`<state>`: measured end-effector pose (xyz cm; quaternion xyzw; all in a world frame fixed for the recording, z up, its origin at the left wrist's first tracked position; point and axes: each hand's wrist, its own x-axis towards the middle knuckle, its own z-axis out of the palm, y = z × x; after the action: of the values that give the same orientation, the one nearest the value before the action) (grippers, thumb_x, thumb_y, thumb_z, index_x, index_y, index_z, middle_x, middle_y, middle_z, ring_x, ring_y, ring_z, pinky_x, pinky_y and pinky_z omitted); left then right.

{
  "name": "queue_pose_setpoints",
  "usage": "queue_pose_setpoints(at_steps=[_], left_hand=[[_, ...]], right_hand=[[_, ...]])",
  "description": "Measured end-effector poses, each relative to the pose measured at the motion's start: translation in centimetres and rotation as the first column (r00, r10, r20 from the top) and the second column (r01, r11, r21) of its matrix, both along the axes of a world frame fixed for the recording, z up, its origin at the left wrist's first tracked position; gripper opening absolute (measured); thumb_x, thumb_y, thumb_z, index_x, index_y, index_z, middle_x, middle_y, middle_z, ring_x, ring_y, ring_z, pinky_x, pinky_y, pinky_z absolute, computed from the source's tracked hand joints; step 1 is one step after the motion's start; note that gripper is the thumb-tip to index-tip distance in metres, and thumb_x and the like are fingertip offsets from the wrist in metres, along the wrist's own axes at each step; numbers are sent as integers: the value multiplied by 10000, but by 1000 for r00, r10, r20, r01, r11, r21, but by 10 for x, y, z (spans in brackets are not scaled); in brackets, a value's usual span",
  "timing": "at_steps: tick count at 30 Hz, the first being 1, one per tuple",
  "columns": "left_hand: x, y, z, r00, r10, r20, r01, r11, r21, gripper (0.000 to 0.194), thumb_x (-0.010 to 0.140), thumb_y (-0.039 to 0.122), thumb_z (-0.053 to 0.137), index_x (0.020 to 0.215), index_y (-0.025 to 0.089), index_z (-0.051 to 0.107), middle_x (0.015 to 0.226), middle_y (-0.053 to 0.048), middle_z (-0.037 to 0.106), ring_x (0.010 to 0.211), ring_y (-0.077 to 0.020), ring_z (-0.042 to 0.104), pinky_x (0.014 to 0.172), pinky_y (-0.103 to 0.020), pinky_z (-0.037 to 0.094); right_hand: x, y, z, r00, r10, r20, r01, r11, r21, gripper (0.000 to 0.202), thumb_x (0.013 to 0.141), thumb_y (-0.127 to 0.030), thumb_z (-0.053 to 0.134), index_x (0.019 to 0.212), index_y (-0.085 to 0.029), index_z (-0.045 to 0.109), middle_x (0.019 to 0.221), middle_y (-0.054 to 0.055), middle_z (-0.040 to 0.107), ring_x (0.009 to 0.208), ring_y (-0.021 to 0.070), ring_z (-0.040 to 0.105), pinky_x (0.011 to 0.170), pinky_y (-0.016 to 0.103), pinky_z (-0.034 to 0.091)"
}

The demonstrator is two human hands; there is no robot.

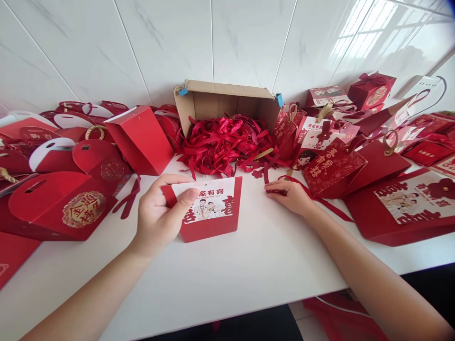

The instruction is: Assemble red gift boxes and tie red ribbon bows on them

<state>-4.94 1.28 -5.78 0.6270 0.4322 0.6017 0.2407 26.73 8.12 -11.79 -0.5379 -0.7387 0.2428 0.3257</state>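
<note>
Left hand [159, 220] gripping, right hand [289, 195] with fingers [275, 187] gathered.
The bare left forearm [94, 291] slants up and inward, the thumb [184, 202] lying across the near side and the other fingers bent behind it. The bare right forearm [369, 265] angles in from the other side, wrist [313, 212] nearly straight, fingers bunched together and pointing inward.

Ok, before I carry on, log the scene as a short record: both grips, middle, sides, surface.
left grip: holding a red gift box by its left side, thumb over its illustrated card
right grip: at a dark red ribbon; closure unclear
back middle: open cardboard box, ribbon pile spilling out
left side: red boxes with slotted tops
right side: more red boxes
surface: white table
</note>
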Motion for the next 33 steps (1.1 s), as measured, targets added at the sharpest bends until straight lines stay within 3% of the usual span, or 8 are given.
queue_pose_setpoints(at_steps=[4, 9, 12, 15, 18, 22, 26, 33], left_hand=[[-3, 0, -2, 999, -30, 20, 30, 999, -18, 146, 813, 319, 705, 888, 218, 629, 748, 14, 673, 649, -113, 621, 565, -194, 524], [-3, 0, -2, 999, -28, 29, 29, 1000, -10, 180, 803, 331, 714, 891, 198, 630, 780, 16, 683, 673, -104, 628, 585, -177, 525], [-3, 0, -1, 999, -21, 32, 21, 1000, -1, 169, 796, 316, 718, 879, 202, 625, 751, 25, 681, 642, -100, 634, 550, -168, 524], [-2, -1, -1, 999, -26, 25, 25, 999, 20, 149, 796, 303, 711, 874, 211, 624, 716, 32, 677, 614, -102, 637, 531, -172, 528], [-2, 0, 0, 999, -27, 17, 27, 999, 27, 143, 799, 305, 707, 871, 216, 621, 697, 34, 674, 592, -111, 635, 504, -186, 525], [-3, -1, 1, 998, -43, 41, 44, 999, -24, 146, 792, 287, 723, 879, 217, 630, 764, 23, 684, 659, -123, 644, 555, -199, 541], [-5, -1, 0, 999, -13, 46, 14, 999, -37, 161, 786, 300, 732, 891, 217, 643, 834, 12, 678, 725, -132, 642, 612, -202, 548], [-5, 0, 1, 1000, 9, 29, -8, 999, -31, 178, 779, 321, 734, 868, 202, 636, 794, 12, 670, 672, -129, 633, 561, -202, 540]], right_hand=[[-1, 2, -3, 993, -47, -107, 45, 999, -27, 110, 702, -201, 706, 728, -278, 780, 976, 20, 736, 937, 258, 662, 921, 422, 500], [-1, 1, -3, 933, -142, -331, 121, 989, -83, 75, 661, -256, 764, 735, -260, 776, 911, 31, 730, 867, 235, 654, 852, 389, 503], [0, -2, 3, 829, -193, -525, 122, 978, -167, 226, 677, -390, 777, 841, -236, 758, 842, 34, 713, 772, 183, 660, 689, 306, 523], [3, -4, 11, 676, -231, -700, 69, 965, -252, 362, 677, -495, 769, 929, -245, 699, 766, 5, 679, 713, 149, 666, 550, 235, 507], [6, -4, 17, 533, -271, -802, 12, 950, -312, 336, 677, -436, 793, 930, -267, 653, 747, -27, 664, 709, 117, 670, 536, 195, 535], [9, 1, 16, 409, -330, -851, -20, 929, -370, 192, 726, -301, 775, 840, -233, 636, 783, -16, 682, 752, 90, 686, 653, 158, 596], [9, 4, 12, 361, -343, -867, -25, 926, -377, 142, 778, -279, 735, 850, -218, 629, 793, 3, 679, 835, 116, 700, 765, 176, 616], [9, 3, 13, 371, -290, -882, -13, 948, -318, 242, 698, -218, 785, 880, -229, 626, 878, -6, 661, 904, 112, 687, 824, 179, 601]])
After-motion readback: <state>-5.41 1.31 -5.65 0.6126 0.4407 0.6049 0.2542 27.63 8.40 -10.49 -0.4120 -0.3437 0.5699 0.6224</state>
